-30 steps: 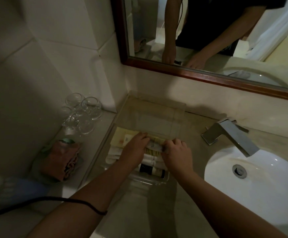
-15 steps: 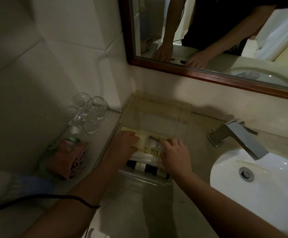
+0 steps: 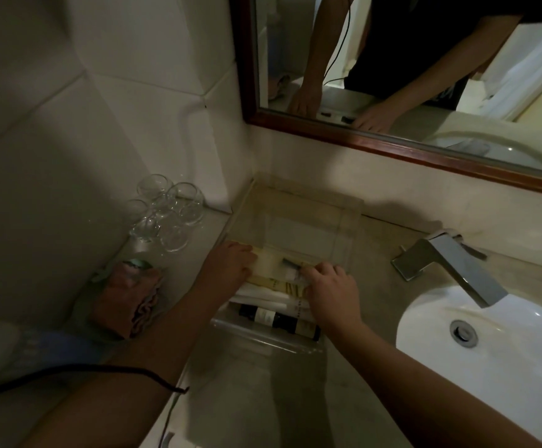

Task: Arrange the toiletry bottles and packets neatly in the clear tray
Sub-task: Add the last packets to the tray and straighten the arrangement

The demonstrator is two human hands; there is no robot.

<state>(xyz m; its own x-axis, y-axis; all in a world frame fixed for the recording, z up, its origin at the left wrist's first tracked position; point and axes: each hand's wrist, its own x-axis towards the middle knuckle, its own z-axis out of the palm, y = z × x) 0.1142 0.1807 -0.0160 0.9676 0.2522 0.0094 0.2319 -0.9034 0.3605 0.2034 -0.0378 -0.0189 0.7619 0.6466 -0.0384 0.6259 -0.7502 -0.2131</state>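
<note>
A clear tray stands on the counter against the wall, left of the sink. At its near end lie cream packets, white tubes and a dark bottle on its side. My left hand rests on the left end of the cream packets, fingers bent over them. My right hand covers their right end, its fingertips at a small packet with a dark end. Whether either hand grips a packet is hidden. The far half of the tray holds nothing.
Several upturned glasses stand on the ledge to the left. A folded pink cloth lies in front of them. The chrome tap and white basin are on the right. A wood-framed mirror hangs above.
My left hand has slid left off the middle of the packets to their left end, uncovering the cream packets. My right hand stays at the right end. The camera has shifted slightly.
</note>
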